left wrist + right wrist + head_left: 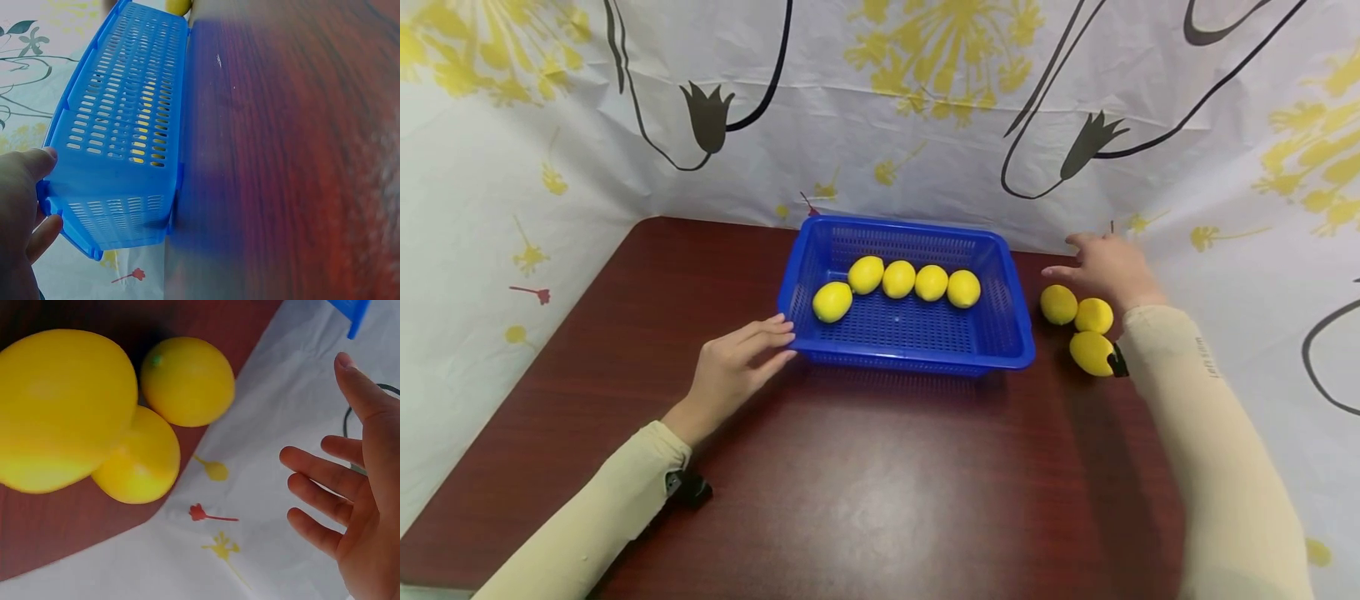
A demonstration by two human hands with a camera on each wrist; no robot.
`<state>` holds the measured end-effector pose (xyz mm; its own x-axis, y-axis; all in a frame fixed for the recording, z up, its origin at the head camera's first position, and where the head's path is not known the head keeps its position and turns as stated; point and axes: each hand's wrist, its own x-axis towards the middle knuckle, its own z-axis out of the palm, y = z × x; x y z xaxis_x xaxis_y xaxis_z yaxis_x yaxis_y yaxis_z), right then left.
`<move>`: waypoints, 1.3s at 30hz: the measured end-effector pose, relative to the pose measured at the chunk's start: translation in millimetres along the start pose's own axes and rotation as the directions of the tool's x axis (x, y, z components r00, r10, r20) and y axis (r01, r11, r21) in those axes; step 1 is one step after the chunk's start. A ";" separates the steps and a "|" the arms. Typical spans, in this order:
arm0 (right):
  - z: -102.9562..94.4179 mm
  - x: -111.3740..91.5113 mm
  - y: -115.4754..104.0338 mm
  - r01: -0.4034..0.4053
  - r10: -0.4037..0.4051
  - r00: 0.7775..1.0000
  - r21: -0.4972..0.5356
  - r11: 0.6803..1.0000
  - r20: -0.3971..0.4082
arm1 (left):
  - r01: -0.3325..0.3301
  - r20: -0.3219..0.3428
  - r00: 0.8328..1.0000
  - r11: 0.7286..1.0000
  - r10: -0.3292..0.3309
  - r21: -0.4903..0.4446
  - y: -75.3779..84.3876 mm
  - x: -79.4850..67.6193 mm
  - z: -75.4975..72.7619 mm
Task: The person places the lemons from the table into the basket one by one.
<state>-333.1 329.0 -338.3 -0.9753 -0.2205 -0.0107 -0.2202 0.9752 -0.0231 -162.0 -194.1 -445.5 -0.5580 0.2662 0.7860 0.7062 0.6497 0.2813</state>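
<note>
A blue plastic basket [910, 361] with slotted walls stands on the table. Inside it lie several yellow lemons [898, 279], most of them in a row toward the back and one nearer the left side. My left hand [733, 371] holds the basket's front left corner, pinching the rim between thumb and fingers; the left wrist view shows this corner close up. Beyond the basket's right side, three more lemons [1093, 317] sit touching on the table. Just past them hovers my right hand [1112, 271], fingers spread and nothing in it, also seen apart from the lemons in the right wrist view.
The dark red-brown wooden table [880, 483] ends close behind the basket and lemons. A white patterned cloth [880, 142] hangs behind and at both sides of the table.
</note>
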 end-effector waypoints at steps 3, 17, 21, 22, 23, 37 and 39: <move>5.1 2.2 -0.1 0.001 -0.001 0.999 -0.013 1.000 0.049 | -0.002 -0.005 1.000 1.000 0.002 0.000 -0.7 -0.6 0.6; 30.7 3.9 5.3 0.017 -0.012 0.992 -0.040 0.999 0.124 | 0.005 0.003 1.000 1.000 -0.005 -0.005 -1.4 -0.7 1.1; 39.6 5.9 9.7 0.044 -0.039 0.994 -0.049 0.998 0.106 | 0.008 0.005 1.000 1.000 -0.008 -0.008 -1.3 -0.6 1.0; 41.5 6.4 10.7 0.046 -0.041 0.993 -0.049 0.998 0.107 | 0.009 0.005 1.000 1.000 -0.009 -0.009 -1.2 -0.5 1.1; 43.2 6.8 11.5 0.047 -0.041 0.993 -0.048 0.998 0.110 | 0.009 0.005 1.000 1.000 -0.009 -0.011 -1.2 -0.4 1.1; 49.6 4.8 11.7 0.003 0.001 0.991 -0.033 0.999 0.133 | 0.007 0.001 1.000 1.000 -0.007 -0.006 0.1 0.5 0.9; 49.9 4.5 11.3 -0.005 0.009 0.991 -0.025 1.000 0.135 | 0.006 -0.004 1.000 1.000 -0.006 -0.007 0.2 0.6 1.0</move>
<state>-339.1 338.0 -388.4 -0.9662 -0.2128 -0.1455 -0.2154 0.9765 0.0020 -162.6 -193.0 -445.6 -0.5602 0.2598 0.7865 0.7061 0.6463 0.2895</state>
